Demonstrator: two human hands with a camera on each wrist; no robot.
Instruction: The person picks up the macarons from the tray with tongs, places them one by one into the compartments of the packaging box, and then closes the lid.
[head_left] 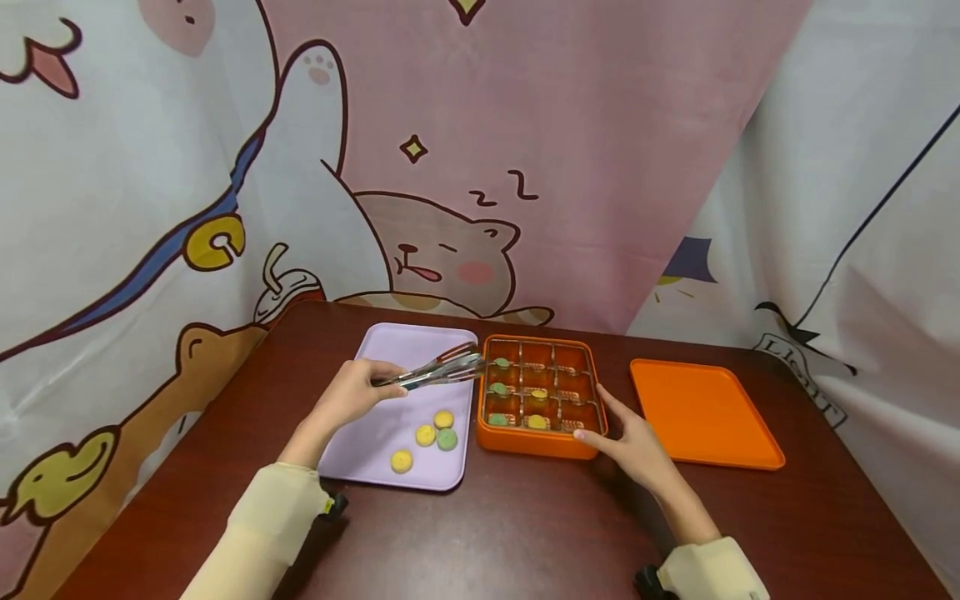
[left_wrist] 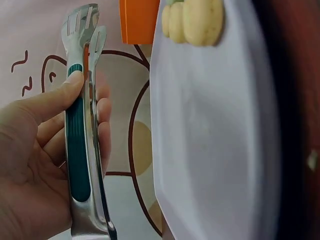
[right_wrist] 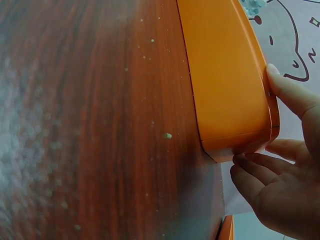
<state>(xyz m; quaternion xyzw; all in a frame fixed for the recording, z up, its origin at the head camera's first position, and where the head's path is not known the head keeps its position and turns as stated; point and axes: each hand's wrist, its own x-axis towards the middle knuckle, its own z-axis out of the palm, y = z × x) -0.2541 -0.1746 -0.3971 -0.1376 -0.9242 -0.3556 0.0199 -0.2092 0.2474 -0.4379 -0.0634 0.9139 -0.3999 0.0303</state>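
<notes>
Clock: 12 pointed away from the person, as the head view showed it.
Left hand: thumb and curled fingers pinched the tongs along their teal grip, squeezing them to a narrow gap; no cookie showed between the tips.
Tongs' long axis: it ran out from the left hand between 2 and 3 o'clock, the tips overlapping the 10 o'clock edge of the orange box; whether they touched its rim, I could not tell.
Loose cookies: three yellow cookies and one green cookie lay on the lavender tray, at about 7 o'clock from the tips, well off the tongs' line. From the left hand they spread between 3 and 5 o'clock, and that hand was the nearer one.
Right hand: partly curled, it held the box's 4 o'clock corner, thumb at the near rim and fingers along the side wall. The box lay toward its 10 o'clock.
Filled compartments: three green pieces stood in the left column, two yellow pieces in the middle one.
Orange lid: it lay flat on the table, toward 2 o'clock from the right hand.
</notes>
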